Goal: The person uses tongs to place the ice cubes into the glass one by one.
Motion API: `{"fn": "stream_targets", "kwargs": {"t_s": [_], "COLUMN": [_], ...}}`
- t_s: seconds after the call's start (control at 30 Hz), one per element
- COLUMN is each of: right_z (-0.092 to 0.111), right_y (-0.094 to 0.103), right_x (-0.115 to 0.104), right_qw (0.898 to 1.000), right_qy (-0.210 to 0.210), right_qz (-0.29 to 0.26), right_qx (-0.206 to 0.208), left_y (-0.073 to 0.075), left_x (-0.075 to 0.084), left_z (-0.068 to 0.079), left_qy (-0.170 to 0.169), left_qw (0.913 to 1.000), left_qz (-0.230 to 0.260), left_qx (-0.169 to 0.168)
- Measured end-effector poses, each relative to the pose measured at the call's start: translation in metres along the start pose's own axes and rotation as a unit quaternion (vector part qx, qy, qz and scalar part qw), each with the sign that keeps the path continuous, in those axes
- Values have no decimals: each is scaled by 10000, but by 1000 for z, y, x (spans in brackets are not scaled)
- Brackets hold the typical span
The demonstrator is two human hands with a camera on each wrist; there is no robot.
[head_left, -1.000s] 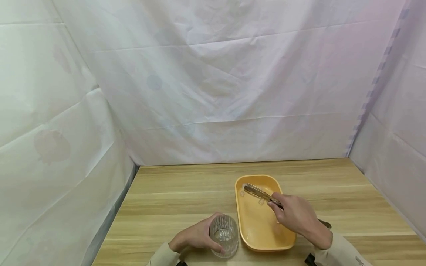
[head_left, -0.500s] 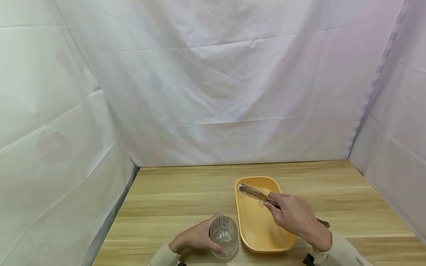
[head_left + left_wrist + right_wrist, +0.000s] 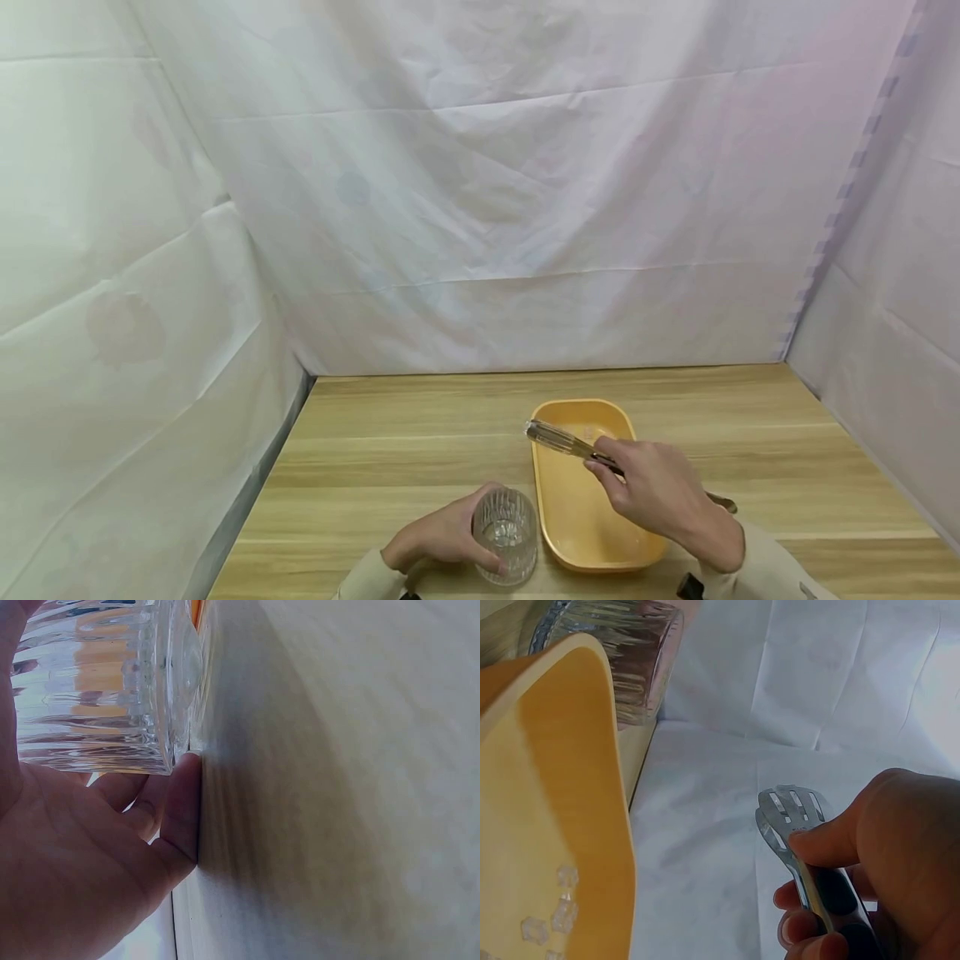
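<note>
left grip [image 3: 448, 533] curved, thumb [image 3: 486, 557] spread from fingers [image 3: 181, 802], right grip [image 3: 651, 485] pinching, thumb opposite curled fingers

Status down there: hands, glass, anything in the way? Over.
Left hand holds ribbed glass. Right hand grips tongs above yellow tray. Clear pieces in tray. Nothing seen blocking the tongs.

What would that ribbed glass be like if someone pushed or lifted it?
The ribbed glass would probably stay stiff but could break if knocked hard, since it looks like clear, hard glass. Its ridged sides may make it less slippery than a smooth one. Standing upright on a base about as wide as its body, it seems likelier to slide than tip when pushed low.
</note>
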State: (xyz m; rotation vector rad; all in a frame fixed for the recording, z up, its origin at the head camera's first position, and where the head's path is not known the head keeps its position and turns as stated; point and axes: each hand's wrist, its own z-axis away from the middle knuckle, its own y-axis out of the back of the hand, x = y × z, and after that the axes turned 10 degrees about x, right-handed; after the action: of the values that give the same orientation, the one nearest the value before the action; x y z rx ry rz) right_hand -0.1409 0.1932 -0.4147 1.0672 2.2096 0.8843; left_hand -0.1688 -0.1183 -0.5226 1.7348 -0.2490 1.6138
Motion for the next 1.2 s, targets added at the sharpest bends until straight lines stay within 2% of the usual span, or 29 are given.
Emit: {"fn": "stream_targets", "kwargs": {"t_s": [0.67, 1.2], "right_z": [-3, 1], "right_y": [2, 1], "right_x": [-18, -24], "right_qw": [9989, 9981], "right_qy": [392, 365], "right_qz": [-214, -316], "right_qx": [-131, -383], "left_y": [2, 3], "left_x": [0, 2], "left_z": [-2, -3], "left_qy": [-10, -164], "left_qw": [10000, 9998], "left_qz": [74, -73], "left_qx": [-28, -74]}}
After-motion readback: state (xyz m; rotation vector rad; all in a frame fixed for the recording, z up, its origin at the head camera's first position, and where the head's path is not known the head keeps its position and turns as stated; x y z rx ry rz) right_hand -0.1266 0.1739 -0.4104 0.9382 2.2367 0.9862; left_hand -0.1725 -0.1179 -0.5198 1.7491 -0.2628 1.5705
